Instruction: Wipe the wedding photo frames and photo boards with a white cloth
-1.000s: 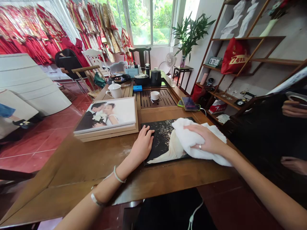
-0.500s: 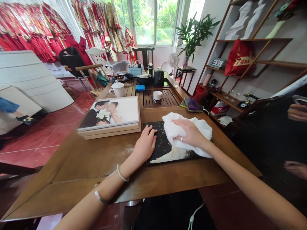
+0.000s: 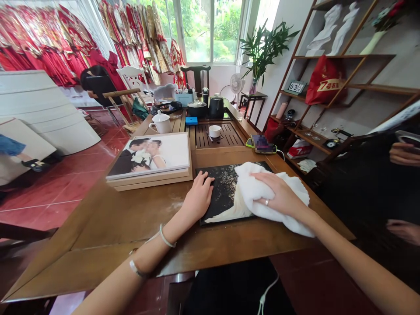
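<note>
A dark photo panel lies flat on the wooden table, showing pale speckles and part of a cream gown. My left hand rests at the panel's left edge, its fingers stretched out and holding nothing. Bunched under my right hand is a white towel, which the fingers grip and press onto the panel's right side. The towel hides that side of the picture and hangs past the panel's lower right corner onto the table.
Left of the panel sits a stack with a wedding photo on top. Behind are a lidded mug, a small white cup on a slatted tea tray, and a phone with a cable. At right, another person's hand holds a phone.
My right hand has slid the towel right and toward me, uncovering more of the panel's speckled middle and top edge. My left hand has stayed in place.
</note>
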Demonstrator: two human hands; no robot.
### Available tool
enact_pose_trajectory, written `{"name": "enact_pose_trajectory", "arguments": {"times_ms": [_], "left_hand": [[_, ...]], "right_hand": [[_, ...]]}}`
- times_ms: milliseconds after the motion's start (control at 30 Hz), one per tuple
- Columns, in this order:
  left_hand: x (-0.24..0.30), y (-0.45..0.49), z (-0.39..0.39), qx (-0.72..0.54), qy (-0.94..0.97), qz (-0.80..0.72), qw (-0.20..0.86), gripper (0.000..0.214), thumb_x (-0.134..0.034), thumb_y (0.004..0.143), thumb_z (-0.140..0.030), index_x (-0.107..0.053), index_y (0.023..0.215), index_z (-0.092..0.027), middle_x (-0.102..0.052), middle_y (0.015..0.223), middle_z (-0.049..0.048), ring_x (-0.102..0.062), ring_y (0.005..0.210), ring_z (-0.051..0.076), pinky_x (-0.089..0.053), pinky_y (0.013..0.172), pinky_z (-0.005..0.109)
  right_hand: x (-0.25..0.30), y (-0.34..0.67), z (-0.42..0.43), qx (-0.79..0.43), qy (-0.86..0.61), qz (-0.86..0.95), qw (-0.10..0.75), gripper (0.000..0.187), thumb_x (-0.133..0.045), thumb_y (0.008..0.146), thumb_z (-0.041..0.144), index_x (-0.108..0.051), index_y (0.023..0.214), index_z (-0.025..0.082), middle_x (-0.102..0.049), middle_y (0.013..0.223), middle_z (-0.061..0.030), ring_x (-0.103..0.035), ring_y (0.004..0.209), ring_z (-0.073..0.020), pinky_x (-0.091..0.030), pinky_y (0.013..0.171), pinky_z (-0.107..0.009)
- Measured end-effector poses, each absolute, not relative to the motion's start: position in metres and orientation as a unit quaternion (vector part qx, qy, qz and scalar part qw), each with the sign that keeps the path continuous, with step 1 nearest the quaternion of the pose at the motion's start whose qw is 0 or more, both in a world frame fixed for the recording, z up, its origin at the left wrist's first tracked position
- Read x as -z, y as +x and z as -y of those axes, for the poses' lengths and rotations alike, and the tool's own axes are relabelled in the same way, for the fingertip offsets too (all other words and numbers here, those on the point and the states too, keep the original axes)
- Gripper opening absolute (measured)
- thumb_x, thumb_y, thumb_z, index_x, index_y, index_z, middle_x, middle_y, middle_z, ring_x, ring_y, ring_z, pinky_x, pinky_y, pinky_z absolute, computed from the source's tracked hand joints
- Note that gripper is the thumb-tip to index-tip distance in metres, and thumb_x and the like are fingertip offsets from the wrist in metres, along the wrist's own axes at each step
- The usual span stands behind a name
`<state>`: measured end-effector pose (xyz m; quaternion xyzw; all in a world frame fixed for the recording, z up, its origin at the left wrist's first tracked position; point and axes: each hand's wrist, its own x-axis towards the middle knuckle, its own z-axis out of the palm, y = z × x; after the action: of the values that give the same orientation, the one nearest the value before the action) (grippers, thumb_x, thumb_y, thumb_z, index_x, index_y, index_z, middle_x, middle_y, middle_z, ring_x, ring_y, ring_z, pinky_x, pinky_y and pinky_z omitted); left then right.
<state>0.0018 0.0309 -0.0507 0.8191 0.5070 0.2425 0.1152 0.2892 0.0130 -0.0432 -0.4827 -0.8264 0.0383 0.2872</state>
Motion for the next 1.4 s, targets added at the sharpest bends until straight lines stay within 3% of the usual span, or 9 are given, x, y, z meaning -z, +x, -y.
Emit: {"name": "enact_pose_trajectory", "arguments": {"times_ms": [400, 533, 700, 867, 1067, 1400], "left_hand": [[0.055, 0.001, -0.031, -0.249, 0.821, -0.502, 0.104, 0.028, -0.039, 0.098, -0.019, -0.056, 0.121, -0.016, -0.050, 0.144, 0.0175, -0.032, 0.147, 0.032, -0.038, 0.115, 0.053], [0.052, 0.002, -0.030, -0.237, 0.819, -0.510, 0.111, 0.030, -0.039, 0.098, -0.018, -0.056, 0.122, -0.012, -0.048, 0.146, 0.0194, -0.032, 0.146, 0.033, -0.037, 0.116, 0.052], [0.052, 0.001, -0.030, -0.246, 0.821, -0.504, 0.106, 0.028, -0.039, 0.098, -0.020, -0.055, 0.121, -0.017, -0.051, 0.143, 0.0171, -0.033, 0.147, 0.031, -0.038, 0.115, 0.053], [0.056, 0.000, -0.031, -0.250, 0.824, -0.498, 0.103, 0.028, -0.039, 0.098, -0.020, -0.054, 0.122, -0.017, -0.050, 0.144, 0.0173, -0.032, 0.147, 0.031, -0.037, 0.115, 0.054], [0.054, 0.001, -0.032, -0.246, 0.823, -0.500, 0.111, 0.029, -0.040, 0.098, -0.018, -0.056, 0.122, -0.014, -0.051, 0.142, 0.0198, -0.033, 0.146, 0.033, -0.037, 0.115, 0.054], [0.057, 0.001, -0.032, -0.260, 0.822, -0.496, 0.101, 0.027, -0.041, 0.098, -0.018, -0.056, 0.121, -0.016, -0.051, 0.143, 0.0178, -0.034, 0.146, 0.032, -0.038, 0.115, 0.053]], "right_hand": [[0.038, 0.260, -0.098, -0.035, -0.503, 0.819, 0.272, 0.056, -0.073, 0.070, 0.038, -0.063, 0.122, 0.020, -0.067, 0.126, -0.0125, -0.060, 0.115, -0.0367, -0.046, 0.100, -0.056], [0.036, 0.251, -0.080, -0.048, -0.442, 0.855, 0.266, 0.057, -0.073, 0.070, 0.037, -0.062, 0.124, 0.019, -0.067, 0.126, -0.0129, -0.058, 0.119, -0.0364, -0.044, 0.103, -0.055], [0.036, 0.249, -0.020, -0.062, -0.388, 0.882, 0.259, 0.061, -0.071, 0.072, 0.035, -0.057, 0.131, 0.023, -0.064, 0.131, -0.0116, -0.056, 0.123, -0.0358, -0.041, 0.105, -0.057], [0.036, 0.259, 0.032, -0.076, -0.377, 0.889, 0.248, 0.062, -0.072, 0.075, 0.035, -0.053, 0.133, 0.026, -0.061, 0.136, -0.0097, -0.052, 0.128, -0.0353, -0.031, 0.112, -0.059], [0.033, 0.265, 0.008, -0.077, -0.400, 0.879, 0.250, 0.061, -0.071, 0.072, 0.030, -0.056, 0.130, 0.022, -0.064, 0.131, -0.0120, -0.056, 0.123, -0.0349, -0.042, 0.105, -0.056], [0.029, 0.239, -0.089, -0.050, -0.476, 0.841, 0.253, 0.056, -0.073, 0.071, 0.035, -0.062, 0.123, 0.018, -0.066, 0.128, -0.0139, -0.059, 0.118, -0.0366, -0.045, 0.101, -0.055]]}}
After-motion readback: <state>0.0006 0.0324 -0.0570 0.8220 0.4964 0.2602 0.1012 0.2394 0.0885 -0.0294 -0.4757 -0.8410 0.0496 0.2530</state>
